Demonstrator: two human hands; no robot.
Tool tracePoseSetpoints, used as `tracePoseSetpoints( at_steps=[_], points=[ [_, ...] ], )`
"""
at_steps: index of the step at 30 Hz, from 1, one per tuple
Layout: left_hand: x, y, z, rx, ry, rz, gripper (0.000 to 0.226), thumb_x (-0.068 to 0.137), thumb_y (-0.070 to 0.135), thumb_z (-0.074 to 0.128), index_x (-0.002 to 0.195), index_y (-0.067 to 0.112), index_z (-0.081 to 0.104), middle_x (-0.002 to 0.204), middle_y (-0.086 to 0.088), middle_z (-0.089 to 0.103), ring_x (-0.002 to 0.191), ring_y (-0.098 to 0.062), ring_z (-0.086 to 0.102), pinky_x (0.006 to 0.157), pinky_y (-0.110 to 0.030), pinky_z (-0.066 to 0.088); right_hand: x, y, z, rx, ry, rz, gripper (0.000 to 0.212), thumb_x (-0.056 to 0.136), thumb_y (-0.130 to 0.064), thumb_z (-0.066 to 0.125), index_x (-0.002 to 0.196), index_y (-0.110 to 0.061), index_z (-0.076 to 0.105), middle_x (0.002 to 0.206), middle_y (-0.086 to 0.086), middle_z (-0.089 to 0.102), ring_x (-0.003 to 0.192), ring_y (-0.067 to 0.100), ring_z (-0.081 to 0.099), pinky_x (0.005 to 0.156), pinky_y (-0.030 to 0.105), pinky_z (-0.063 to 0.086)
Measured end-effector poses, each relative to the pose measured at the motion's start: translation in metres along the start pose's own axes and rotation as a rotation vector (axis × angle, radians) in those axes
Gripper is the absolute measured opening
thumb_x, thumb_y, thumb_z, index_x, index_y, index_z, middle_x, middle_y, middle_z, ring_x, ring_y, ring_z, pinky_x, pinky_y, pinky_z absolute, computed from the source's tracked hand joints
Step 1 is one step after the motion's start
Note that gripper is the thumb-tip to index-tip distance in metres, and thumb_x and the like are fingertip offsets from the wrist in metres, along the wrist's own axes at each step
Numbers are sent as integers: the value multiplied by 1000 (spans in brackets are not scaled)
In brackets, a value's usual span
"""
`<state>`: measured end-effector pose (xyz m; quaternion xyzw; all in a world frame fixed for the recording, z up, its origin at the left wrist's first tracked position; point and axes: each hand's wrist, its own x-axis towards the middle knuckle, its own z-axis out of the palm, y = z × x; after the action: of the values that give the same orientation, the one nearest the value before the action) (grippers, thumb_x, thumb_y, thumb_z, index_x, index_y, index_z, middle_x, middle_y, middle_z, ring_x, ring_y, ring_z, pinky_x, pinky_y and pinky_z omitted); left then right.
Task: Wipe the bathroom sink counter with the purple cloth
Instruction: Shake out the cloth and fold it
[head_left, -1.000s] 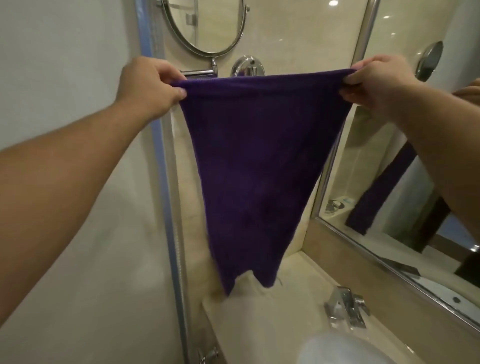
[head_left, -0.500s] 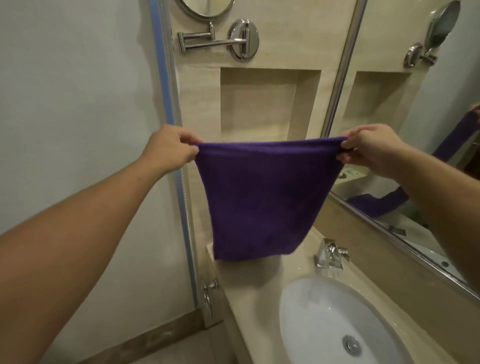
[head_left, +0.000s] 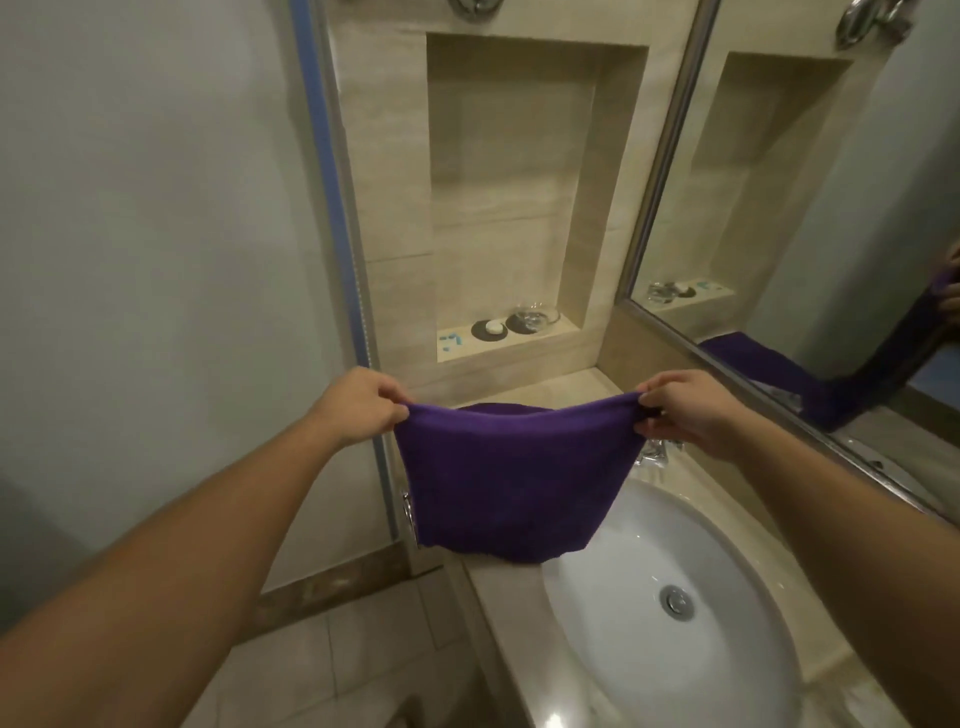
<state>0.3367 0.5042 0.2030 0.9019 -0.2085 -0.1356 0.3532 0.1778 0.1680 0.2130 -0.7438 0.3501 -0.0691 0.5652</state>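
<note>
Purple cloth (head_left: 511, 486) is hanging spread between my hands above the counter's (head_left: 506, 597) left end, at 9 o'clock from the basin (head_left: 675, 613). My left hand (head_left: 363, 405) and right hand (head_left: 685, 402) are each pinching a top corner. No wiping looks started; I judge the whole counter, back to the faucet (head_left: 655, 451), is remaining.

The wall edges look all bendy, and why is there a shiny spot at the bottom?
Head view: the wide-angle lens curves the blue wall strip and mirror frame; the shiny spot is lamp glare on the counter; dim light softens the purple cloth.
</note>
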Motion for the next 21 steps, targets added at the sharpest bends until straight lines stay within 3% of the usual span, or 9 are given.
tracePoseSetpoints(
  at_steps=[4, 9, 15, 21],
  points=[
    [-6, -23, 25, 70, -103, -55, 16, 88, 6, 65, 87, 19, 75, 77, 1, 70, 72, -15, 64, 69, -28, 55, 2, 23, 8, -117, -58, 86, 17, 98, -1, 53, 92, -6, 69, 98, 16, 64, 82, 31, 69, 74, 38, 62],
    [-5, -44, 40, 93, -138, -99, 13, 90, 8, 65, 92, 15, 75, 81, -5, 71, 68, -14, 62, 59, -21, 49, 6, 39, 16, -357, -82, 85, 16, 103, -11, 52, 100, -12, 67, 101, 13, 68, 88, 27, 72, 69, 34, 60],
    [14, -52, 43, 111, -93, -121, 14, 89, 10, 65, 94, 18, 75, 92, 0, 71, 92, -16, 63, 78, -28, 46, 22, 40, 19, -466, -73, 61, 19, 104, -14, 49, 99, -15, 67, 98, 10, 69, 84, 24, 69, 65, 30, 55],
    [42, -55, 46, 117, -131, -131, 13, 91, 8, 63, 95, 14, 74, 93, -3, 72, 91, -18, 65, 84, -33, 53, 46, 41, 25, -469, -81, 61, 18, 101, -10, 50, 98, -12, 68, 100, 9, 66, 89, 22, 60, 67, 29, 50]
  ],
)
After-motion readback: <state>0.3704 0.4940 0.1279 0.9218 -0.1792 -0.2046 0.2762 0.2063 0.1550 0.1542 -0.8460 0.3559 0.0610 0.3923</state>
